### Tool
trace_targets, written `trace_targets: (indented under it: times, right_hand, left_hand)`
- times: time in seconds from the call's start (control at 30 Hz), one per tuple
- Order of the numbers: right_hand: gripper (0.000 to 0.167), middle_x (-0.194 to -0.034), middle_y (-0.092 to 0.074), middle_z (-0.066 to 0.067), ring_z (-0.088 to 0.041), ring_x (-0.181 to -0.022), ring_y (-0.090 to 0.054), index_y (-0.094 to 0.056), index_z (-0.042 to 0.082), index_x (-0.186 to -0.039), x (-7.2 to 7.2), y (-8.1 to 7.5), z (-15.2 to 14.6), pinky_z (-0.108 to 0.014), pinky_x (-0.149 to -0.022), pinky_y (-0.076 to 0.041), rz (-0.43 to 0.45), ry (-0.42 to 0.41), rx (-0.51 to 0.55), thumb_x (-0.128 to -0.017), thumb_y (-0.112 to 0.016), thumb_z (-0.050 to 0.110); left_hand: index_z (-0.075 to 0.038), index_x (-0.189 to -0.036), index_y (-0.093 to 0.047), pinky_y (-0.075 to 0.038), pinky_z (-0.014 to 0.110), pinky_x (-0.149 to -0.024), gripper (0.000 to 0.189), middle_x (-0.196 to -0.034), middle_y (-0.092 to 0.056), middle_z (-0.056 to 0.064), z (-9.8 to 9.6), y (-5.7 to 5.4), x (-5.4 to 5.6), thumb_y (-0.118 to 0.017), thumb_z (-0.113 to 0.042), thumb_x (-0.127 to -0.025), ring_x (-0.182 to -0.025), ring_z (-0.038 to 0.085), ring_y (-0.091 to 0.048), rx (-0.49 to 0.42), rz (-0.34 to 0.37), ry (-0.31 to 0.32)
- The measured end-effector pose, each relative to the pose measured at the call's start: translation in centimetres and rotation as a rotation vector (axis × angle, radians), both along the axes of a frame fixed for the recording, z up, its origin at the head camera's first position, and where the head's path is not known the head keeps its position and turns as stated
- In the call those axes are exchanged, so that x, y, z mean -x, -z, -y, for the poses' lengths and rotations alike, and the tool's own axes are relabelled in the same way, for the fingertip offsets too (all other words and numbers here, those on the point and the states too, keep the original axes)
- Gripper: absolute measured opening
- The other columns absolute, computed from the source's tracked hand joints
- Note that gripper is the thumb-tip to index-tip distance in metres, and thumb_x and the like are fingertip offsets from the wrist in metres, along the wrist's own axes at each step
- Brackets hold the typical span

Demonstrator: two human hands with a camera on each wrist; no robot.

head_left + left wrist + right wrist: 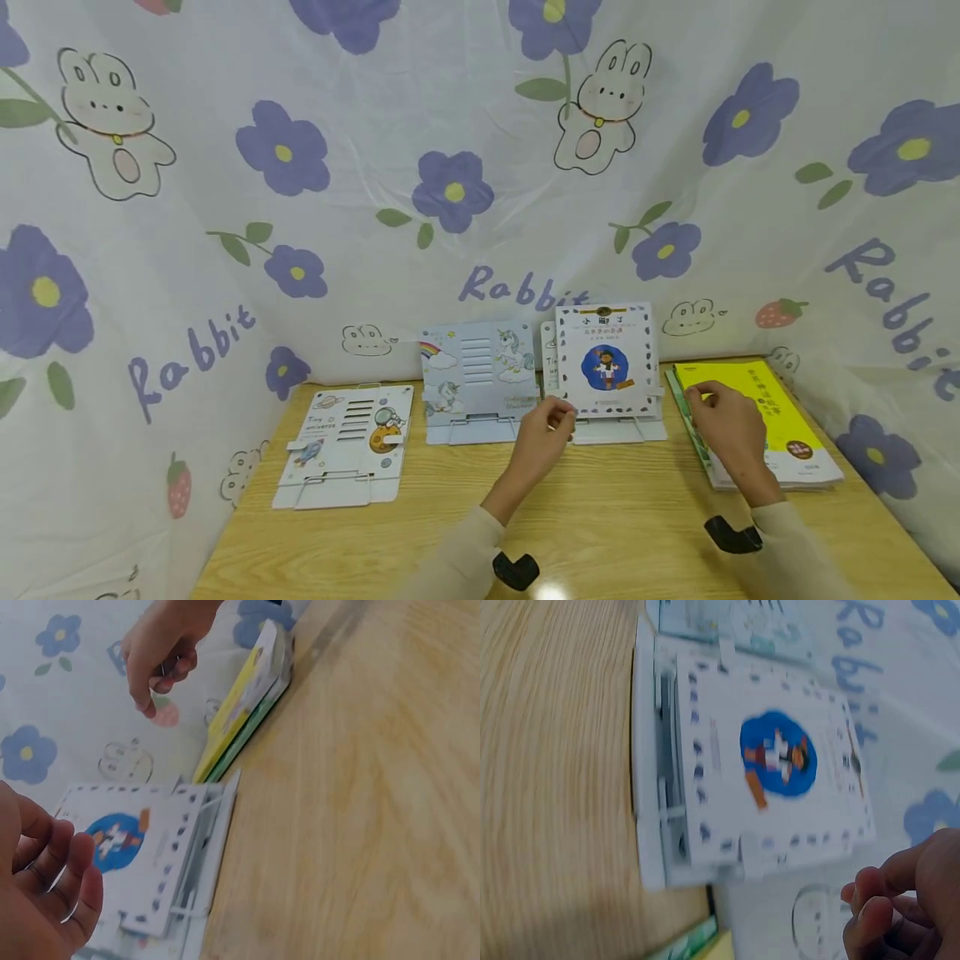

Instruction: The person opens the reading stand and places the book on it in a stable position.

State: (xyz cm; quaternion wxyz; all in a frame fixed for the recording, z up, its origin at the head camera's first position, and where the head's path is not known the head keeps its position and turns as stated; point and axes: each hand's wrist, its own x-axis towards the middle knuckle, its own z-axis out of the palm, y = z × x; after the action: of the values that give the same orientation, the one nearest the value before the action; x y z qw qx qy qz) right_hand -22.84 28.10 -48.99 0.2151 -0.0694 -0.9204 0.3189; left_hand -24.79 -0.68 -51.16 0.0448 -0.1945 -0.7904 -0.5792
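Note:
A white picture book (604, 360) with a blue round picture on its cover leans on a white book stand (615, 431). Small side clips of the stand lie over the cover's edges in the right wrist view. My left hand (543, 433) hovers in front of the book's lower left corner, fingers loosely bent and holding nothing. To the right of the book is my right hand (727, 429), its fingers also loosely bent and empty in the right wrist view. It hangs above a yellow book (783, 408), which lies on a green one (686, 417).
A pale blue unicorn book stand (480, 375) stands left of the picture book. Farther left, a white space-themed stand (348, 442) leans back, with no book on it. The wooden table (585, 517) ends at a patterned cloth (375, 250) hanging behind and beside it.

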Motion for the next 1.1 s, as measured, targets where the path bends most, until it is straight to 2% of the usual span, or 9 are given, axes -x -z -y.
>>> trace_targets:
  times: [0.17, 0.23, 0.37, 0.53, 0.7, 0.83, 0.97, 1.1]
  right_hand:
    - [0.045, -0.086, -0.077, -0.022, -0.019, -0.053, -0.059, -0.071, -0.007, -0.125, -1.0, 0.9, -3.7, -0.034, -0.043, -0.043, 0.067, 0.079, 0.008, -0.109, -0.054, 0.032]
    - [0.047, -0.090, -0.076, -0.025, -0.022, -0.058, -0.061, -0.070, -0.009, -0.125, -1.1, 1.2, -5.2, -0.034, -0.046, -0.043, 0.096, 0.107, 0.000, -0.108, -0.054, 0.033]
    - [0.050, -0.101, -0.075, -0.030, -0.030, -0.073, -0.067, -0.066, -0.013, -0.128, -1.0, 1.7, -7.9, -0.030, -0.054, -0.043, 0.167, 0.124, -0.026, -0.109, -0.052, 0.031]
    - [0.051, -0.105, -0.072, -0.034, -0.035, -0.080, -0.068, -0.058, -0.018, -0.132, -0.7, 2.3, -10.4, -0.032, -0.057, -0.047, 0.260, 0.137, 0.012, -0.110, -0.051, 0.027]
    - [0.045, -0.112, -0.067, -0.036, -0.041, -0.088, -0.064, -0.060, -0.018, -0.126, -0.6, 2.6, -11.9, -0.040, -0.065, -0.049, 0.263, 0.170, -0.001, -0.108, -0.053, 0.023]
    - [0.047, -0.118, -0.062, -0.039, -0.045, -0.092, -0.061, -0.057, -0.020, -0.129, -0.6, 2.7, -12.6, -0.050, -0.073, -0.052, 0.282, 0.178, -0.007, -0.107, -0.056, 0.022]
    - [0.055, -0.124, -0.050, -0.044, -0.052, -0.101, -0.050, -0.050, -0.024, -0.132, -0.5, 3.4, -13.2, -0.062, -0.087, -0.049, 0.351, 0.186, -0.044, -0.105, -0.061, 0.022]
    - [0.071, -0.135, -0.042, -0.049, -0.058, -0.112, -0.047, -0.038, -0.027, -0.140, -0.5, 4.4, -14.1, -0.069, -0.100, -0.046, 0.463, 0.161, -0.013, -0.104, -0.063, 0.029]
  left_hand:
    - [-0.005, -0.116, -0.070, -0.056, 0.019, -0.068, 0.019, -0.094, -0.072, 0.013, -2.4, 0.5, -1.2, -0.059, -0.019, -0.111, -0.083, 0.034, -0.072, -0.002, 0.047, 0.093]
    - [-0.004, -0.117, -0.070, -0.055, 0.019, -0.067, 0.021, -0.094, -0.072, 0.012, -3.3, 0.6, -1.4, -0.058, -0.020, -0.111, -0.086, 0.038, -0.072, -0.002, 0.058, 0.121]
    - [-0.008, -0.117, -0.070, -0.056, 0.019, -0.067, 0.020, -0.093, -0.071, 0.008, -4.9, 1.1, -1.6, -0.056, -0.020, -0.112, -0.089, 0.036, -0.073, -0.007, 0.107, 0.159]
    - [-0.010, -0.115, -0.071, -0.055, 0.019, -0.066, 0.018, -0.091, -0.071, 0.003, -6.8, 1.6, -1.9, -0.055, -0.018, -0.112, -0.087, 0.029, -0.074, -0.013, 0.192, 0.189]
    - [-0.007, -0.116, -0.071, -0.061, 0.023, -0.071, 0.019, -0.088, -0.070, -0.003, -8.7, 2.0, -2.4, -0.057, -0.018, -0.111, -0.083, 0.017, -0.073, -0.040, 0.272, 0.201]
    - [-0.004, -0.118, -0.071, -0.065, 0.031, -0.076, 0.020, -0.088, -0.070, -0.003, -10.1, 2.1, -2.6, -0.058, -0.017, -0.110, -0.085, 0.019, -0.074, -0.072, 0.329, 0.214]
    - [-0.003, -0.119, -0.070, -0.065, 0.033, -0.079, 0.020, -0.092, -0.073, 0.000, -11.1, 2.2, -2.7, -0.058, -0.017, -0.110, -0.087, 0.020, -0.075, -0.091, 0.379, 0.217]
    - [-0.004, -0.116, -0.071, -0.066, 0.035, -0.082, 0.017, -0.094, -0.074, 0.003, -12.0, 2.2, -2.5, -0.059, -0.015, -0.109, -0.088, 0.021, -0.075, -0.103, 0.419, 0.202]
